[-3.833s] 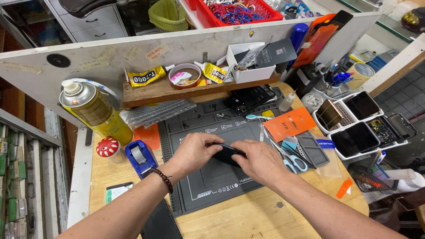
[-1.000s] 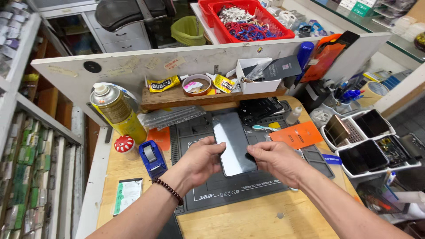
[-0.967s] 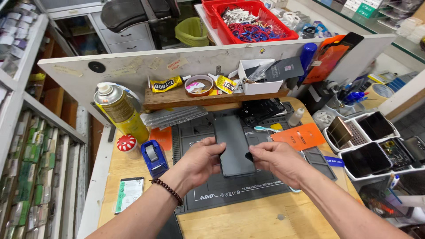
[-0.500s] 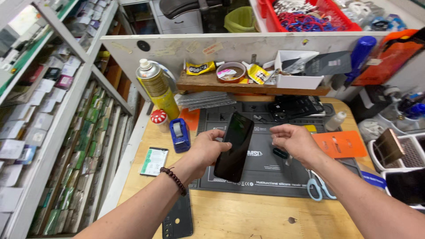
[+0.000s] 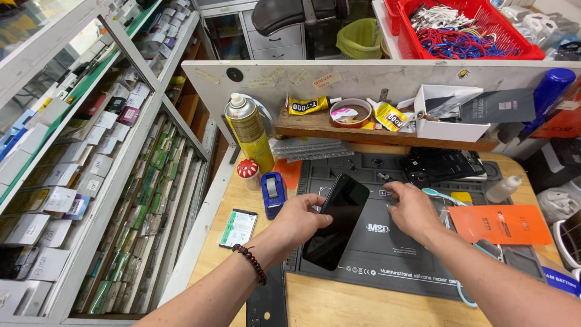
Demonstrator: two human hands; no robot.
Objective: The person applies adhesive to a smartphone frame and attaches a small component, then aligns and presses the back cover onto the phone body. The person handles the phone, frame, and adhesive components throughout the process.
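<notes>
Gripping black phone point(image 5: 336, 221) in left hand point(image 5: 296, 222), long axis tilted, top end pointing up-right

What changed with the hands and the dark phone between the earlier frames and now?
The right hand let go and now rests on the repair mat. The left hand alone holds the dark phone, lifted and tilted toward the mat's left edge. The spray can and tape dispenser stayed put.

A single head-worn camera looks steeply down and forward, close over the workbench point(image 5: 339, 303), taking in the shelves point(image 5: 91, 175) at the left and both forearms.
</notes>
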